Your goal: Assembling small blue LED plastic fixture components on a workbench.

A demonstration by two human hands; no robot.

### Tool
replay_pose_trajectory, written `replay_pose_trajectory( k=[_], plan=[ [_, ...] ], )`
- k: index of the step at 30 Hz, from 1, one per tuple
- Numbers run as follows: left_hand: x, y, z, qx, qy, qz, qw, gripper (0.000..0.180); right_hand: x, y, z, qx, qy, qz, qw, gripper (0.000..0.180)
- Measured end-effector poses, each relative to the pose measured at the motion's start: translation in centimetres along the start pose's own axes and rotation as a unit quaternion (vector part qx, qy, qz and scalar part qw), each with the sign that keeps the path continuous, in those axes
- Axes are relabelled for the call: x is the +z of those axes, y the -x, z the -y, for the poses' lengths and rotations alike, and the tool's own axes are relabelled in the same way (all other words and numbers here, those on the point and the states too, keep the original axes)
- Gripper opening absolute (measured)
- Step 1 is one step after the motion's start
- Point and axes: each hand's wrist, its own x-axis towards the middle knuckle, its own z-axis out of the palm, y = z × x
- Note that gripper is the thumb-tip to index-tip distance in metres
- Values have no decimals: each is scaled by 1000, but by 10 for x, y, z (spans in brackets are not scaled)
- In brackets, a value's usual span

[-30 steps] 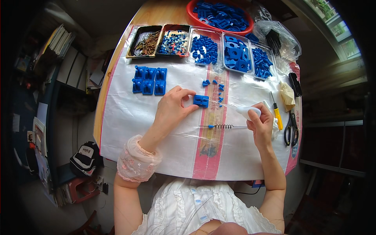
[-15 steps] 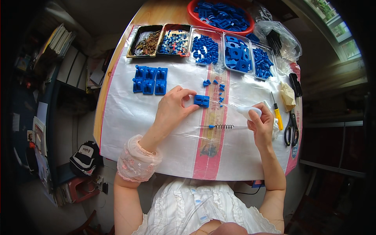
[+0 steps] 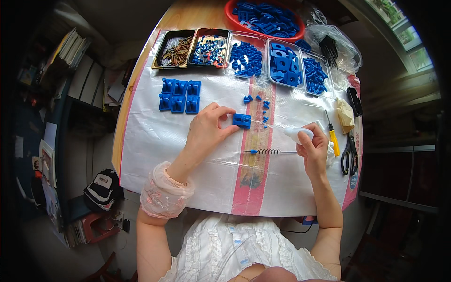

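Left grip [image 3: 210,124] pinching blue block [image 3: 242,121], right grip [image 3: 315,148] clasping white bottle [image 3: 298,135] nearer right edge of counter [image 3: 188,16]; block risking slip if bottle pushing

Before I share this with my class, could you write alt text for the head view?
A person's left hand steadies a blue block on a table while the right hand holds a white bottle. Six blue pieces stand to the left, five trays of small parts line the far side, and a screwdriver and scissors lie at right.
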Motion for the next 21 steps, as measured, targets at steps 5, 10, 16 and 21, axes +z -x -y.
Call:
replay_pose_trajectory(
  k=[5, 10, 16, 21],
  plan=[
    [-1, 0, -2, -9, -8, 10, 1000, 39, 0, 0, -1, 1, -2, -5, 1000, 17],
    [-4, -1, -6, -30, -22, 27, 999, 37, 0, 0, -1, 1, -6, -2, 1000, 17],
    [0, 0, 0, 0, -5, 0, 1000, 39, 2, 0, 1, -5, -2, -1, 1000, 17],
    [0, 0, 0, 2, -4, 1, 1000, 39, 3, 0, 3, -2, 19, -7, 1000, 17]
  ],
)
